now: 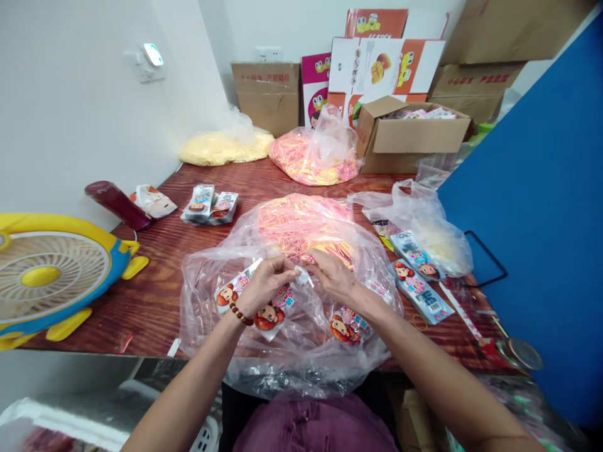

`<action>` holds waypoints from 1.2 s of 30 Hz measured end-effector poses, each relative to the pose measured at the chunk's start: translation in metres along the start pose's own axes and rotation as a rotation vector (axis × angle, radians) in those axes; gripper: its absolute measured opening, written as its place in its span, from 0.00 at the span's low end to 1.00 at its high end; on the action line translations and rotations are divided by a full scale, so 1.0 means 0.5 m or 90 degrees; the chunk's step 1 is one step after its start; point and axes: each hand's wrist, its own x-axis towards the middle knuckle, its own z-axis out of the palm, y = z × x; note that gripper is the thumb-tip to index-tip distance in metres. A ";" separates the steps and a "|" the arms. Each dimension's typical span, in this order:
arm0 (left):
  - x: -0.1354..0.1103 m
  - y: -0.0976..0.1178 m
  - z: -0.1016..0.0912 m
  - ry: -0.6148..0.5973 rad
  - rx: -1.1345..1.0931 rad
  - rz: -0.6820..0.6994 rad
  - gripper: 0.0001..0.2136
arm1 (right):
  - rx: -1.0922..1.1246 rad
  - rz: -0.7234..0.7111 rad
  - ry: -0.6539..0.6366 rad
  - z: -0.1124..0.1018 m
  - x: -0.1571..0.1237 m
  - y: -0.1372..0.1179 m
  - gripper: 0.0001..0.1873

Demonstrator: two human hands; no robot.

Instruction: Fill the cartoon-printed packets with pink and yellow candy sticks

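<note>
My left hand, with a beaded bracelet, and my right hand meet over a large clear plastic bag spread on the table. Between their pinched fingertips is a small shiny plastic packet; its details are too small to read. Just beyond my hands lies a heap of thin pink and yellow sticks inside the bag. Printed packets with a red-haired cartoon figure lie under and beside my hands: one packet below the left, another packet below the right wrist.
A yellow and blue fan stands at the left, near a dark red bottle. Packet stacks lie beyond. At the back are a bag of pink sticks and an open carton. A blue panel borders the right side.
</note>
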 end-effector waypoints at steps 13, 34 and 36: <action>0.001 -0.125 -0.006 0.049 0.695 0.021 0.14 | -0.115 0.046 -0.082 0.080 -0.023 0.108 0.08; -0.015 -0.001 0.009 0.004 0.118 0.033 0.12 | 0.019 -0.054 -0.031 -0.003 -0.009 0.000 0.07; -0.020 0.006 0.014 -0.018 0.116 0.019 0.14 | 0.033 -0.035 -0.042 -0.005 -0.013 0.000 0.07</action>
